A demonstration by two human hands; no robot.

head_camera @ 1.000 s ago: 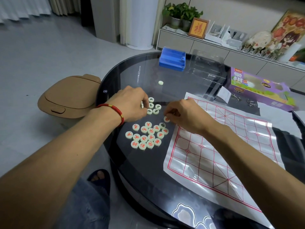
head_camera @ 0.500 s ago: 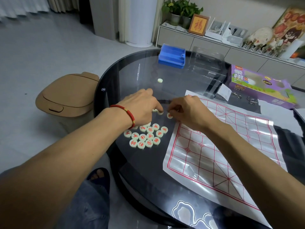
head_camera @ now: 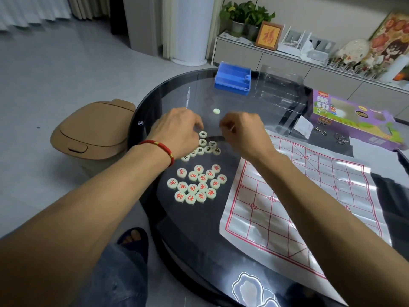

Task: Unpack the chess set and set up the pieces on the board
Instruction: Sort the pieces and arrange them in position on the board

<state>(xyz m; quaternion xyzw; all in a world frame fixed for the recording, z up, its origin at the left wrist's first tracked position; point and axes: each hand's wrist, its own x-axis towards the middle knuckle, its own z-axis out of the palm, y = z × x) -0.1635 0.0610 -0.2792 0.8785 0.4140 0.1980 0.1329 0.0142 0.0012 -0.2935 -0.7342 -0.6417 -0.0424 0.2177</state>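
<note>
Round glossy glass counter [head_camera: 221, 251], smooth pale disc pieces [head_camera: 197, 185] (red-lettered), creased plastic board [head_camera: 309, 196], left hand [head_camera: 177, 131] grip curled over black-lettered discs [head_camera: 205, 145], right hand [head_camera: 243, 134] grip pinched, contents unclear

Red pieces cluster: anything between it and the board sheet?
Nothing visible. The red pieces lie on bare glass table just left of the board sheet, whose near squares hold nothing. Both hands, left hand and right hand, are farther back.
</note>
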